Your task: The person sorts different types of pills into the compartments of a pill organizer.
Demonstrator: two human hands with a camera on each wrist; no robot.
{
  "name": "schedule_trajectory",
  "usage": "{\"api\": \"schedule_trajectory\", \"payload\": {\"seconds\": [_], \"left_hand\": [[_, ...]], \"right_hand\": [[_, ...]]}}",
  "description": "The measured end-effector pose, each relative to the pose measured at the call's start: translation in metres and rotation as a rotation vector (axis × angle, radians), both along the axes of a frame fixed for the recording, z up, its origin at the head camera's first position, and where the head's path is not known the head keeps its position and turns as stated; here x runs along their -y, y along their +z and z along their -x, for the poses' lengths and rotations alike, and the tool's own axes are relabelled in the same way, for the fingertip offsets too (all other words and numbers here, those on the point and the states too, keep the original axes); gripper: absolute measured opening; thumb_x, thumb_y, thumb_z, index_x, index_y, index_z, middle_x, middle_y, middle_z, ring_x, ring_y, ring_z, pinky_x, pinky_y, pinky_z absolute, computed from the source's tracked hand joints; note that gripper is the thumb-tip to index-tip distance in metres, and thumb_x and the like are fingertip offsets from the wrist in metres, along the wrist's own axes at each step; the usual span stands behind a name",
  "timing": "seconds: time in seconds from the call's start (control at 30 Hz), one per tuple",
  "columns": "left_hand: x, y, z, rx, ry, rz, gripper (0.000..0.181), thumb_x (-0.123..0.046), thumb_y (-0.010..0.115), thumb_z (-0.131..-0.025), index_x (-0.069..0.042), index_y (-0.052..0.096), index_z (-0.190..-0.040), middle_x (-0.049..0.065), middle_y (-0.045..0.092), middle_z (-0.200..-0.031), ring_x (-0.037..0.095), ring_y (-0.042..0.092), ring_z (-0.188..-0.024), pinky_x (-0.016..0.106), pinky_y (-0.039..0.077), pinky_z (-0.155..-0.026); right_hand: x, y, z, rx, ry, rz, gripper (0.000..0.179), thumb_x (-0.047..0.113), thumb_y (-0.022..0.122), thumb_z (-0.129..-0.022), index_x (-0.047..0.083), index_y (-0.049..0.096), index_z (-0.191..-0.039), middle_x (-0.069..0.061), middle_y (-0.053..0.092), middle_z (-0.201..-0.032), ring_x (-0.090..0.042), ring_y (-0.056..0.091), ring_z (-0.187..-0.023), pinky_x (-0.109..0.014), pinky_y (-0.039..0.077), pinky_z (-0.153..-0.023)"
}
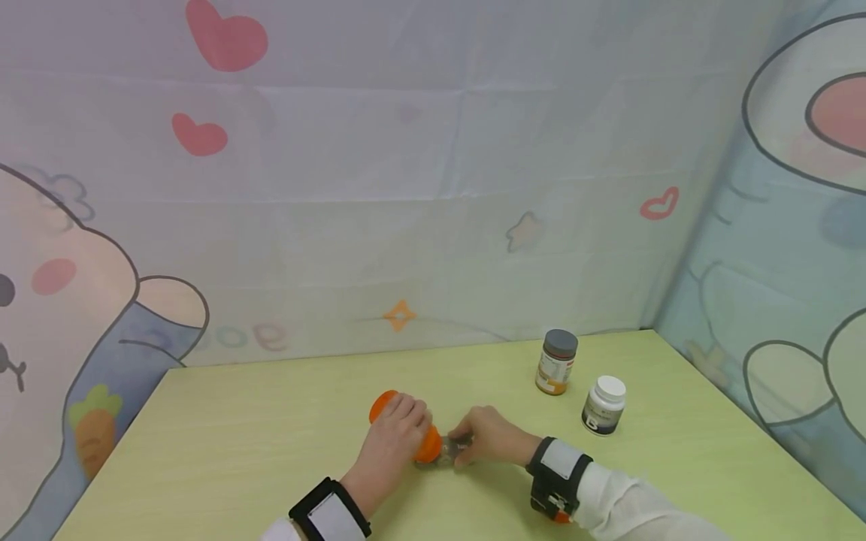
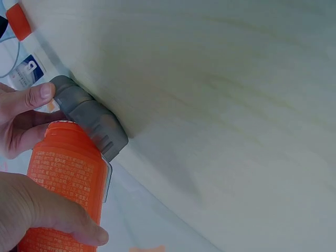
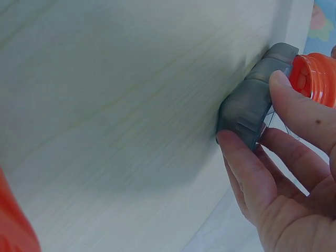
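My left hand (image 1: pixel 395 432) grips an orange bottle (image 2: pixel 68 178) with printed white text, its thumb lying across the bottle's side. The bottle is tilted, with its uncapped mouth toward a grey translucent case (image 3: pixel 252 100) that has rounded, ridged sections. Thumb and fingers of my right hand (image 1: pixel 497 436) pinch this case low over the table. In the right wrist view the bottle's mouth is right at the case's edge. Contents of the case are hidden.
A brown bottle with a grey lid (image 1: pixel 556 362) stands at the back right of the pale yellow table (image 1: pixel 271 421). Nearer, right of my right hand, is a white bottle (image 1: pixel 604 406) with a dark label band. A printed cloth backdrop (image 1: pixel 352 248) rises behind the table.
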State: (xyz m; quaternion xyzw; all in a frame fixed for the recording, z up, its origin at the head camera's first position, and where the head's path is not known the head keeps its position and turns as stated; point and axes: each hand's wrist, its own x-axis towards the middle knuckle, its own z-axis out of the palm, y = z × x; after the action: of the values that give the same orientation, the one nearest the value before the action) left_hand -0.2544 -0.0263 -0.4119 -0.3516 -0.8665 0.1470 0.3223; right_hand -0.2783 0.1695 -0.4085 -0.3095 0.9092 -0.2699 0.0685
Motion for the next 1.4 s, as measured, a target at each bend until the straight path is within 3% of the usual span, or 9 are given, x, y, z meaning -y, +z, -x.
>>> {"api": "schedule_trajectory", "payload": {"seconds": [0.27, 0.43, 0.77, 1.07, 1.23, 1.4], "left_hand": [[-0.005, 0.003, -0.003, -0.055, 0.034, 0.194, 0.031, -0.009, 0.072, -0.073, -0.017, 0.063, -0.101, -0.004, 0.05, -0.097, 0.015, 0.042, -0.097, 0.026, 0.03, -0.097], [-0.005, 0.004, -0.004, -0.037, 0.047, 0.177, 0.033, -0.008, 0.073, -0.072, -0.017, 0.063, -0.102, -0.003, 0.051, -0.097, 0.016, 0.043, -0.098, 0.026, 0.031, -0.099], [0.009, -0.004, 0.001, 0.039, 0.064, -0.129, 0.031, -0.002, 0.074, -0.066, -0.015, 0.067, -0.094, 0.001, 0.05, -0.085, 0.019, 0.044, -0.084, 0.03, 0.038, -0.087], [0.022, -0.011, 0.004, 0.197, 0.051, -0.444, 0.042, 0.014, 0.076, -0.057, -0.009, 0.069, -0.091, 0.005, 0.051, -0.079, 0.021, 0.042, -0.076, 0.036, 0.042, -0.078], [0.027, -0.008, 0.004, 0.278, 0.067, -0.542, 0.045, 0.015, 0.074, -0.056, -0.009, 0.068, -0.093, 0.005, 0.054, -0.079, 0.021, 0.043, -0.074, 0.035, 0.042, -0.072], [0.031, 0.001, 0.001, 0.325, 0.119, -0.605, 0.047, 0.007, 0.079, -0.052, -0.008, 0.068, -0.095, 0.006, 0.059, -0.081, 0.021, 0.049, -0.075, 0.036, 0.045, -0.069]], "right_hand": [[0.0, 0.001, -0.001, -0.029, 0.015, -0.01, 0.037, 0.011, 0.08, -0.063, -0.006, 0.068, -0.093, -0.015, 0.069, -0.087, -0.02, 0.064, -0.078, -0.022, 0.048, -0.067], [0.001, 0.002, -0.002, 0.002, 0.011, 0.005, 0.036, 0.01, 0.08, -0.063, -0.007, 0.068, -0.094, -0.015, 0.068, -0.088, -0.023, 0.064, -0.079, -0.024, 0.049, -0.069], [0.001, 0.0, 0.0, -0.001, -0.006, -0.023, 0.037, 0.01, 0.079, -0.065, -0.006, 0.068, -0.096, -0.015, 0.068, -0.091, -0.023, 0.063, -0.082, -0.026, 0.049, -0.071], [0.0, -0.002, 0.001, -0.023, 0.005, -0.037, 0.037, 0.011, 0.079, -0.065, -0.006, 0.068, -0.096, -0.015, 0.068, -0.092, -0.024, 0.063, -0.083, -0.028, 0.049, -0.072], [0.0, -0.003, 0.001, -0.022, -0.006, -0.042, 0.037, 0.012, 0.079, -0.065, -0.005, 0.068, -0.097, -0.015, 0.068, -0.093, -0.026, 0.063, -0.085, -0.03, 0.049, -0.074], [-0.001, -0.004, 0.002, -0.006, -0.015, -0.035, 0.038, 0.012, 0.079, -0.065, -0.005, 0.068, -0.097, -0.015, 0.068, -0.093, -0.026, 0.063, -0.085, -0.03, 0.049, -0.074]]}}
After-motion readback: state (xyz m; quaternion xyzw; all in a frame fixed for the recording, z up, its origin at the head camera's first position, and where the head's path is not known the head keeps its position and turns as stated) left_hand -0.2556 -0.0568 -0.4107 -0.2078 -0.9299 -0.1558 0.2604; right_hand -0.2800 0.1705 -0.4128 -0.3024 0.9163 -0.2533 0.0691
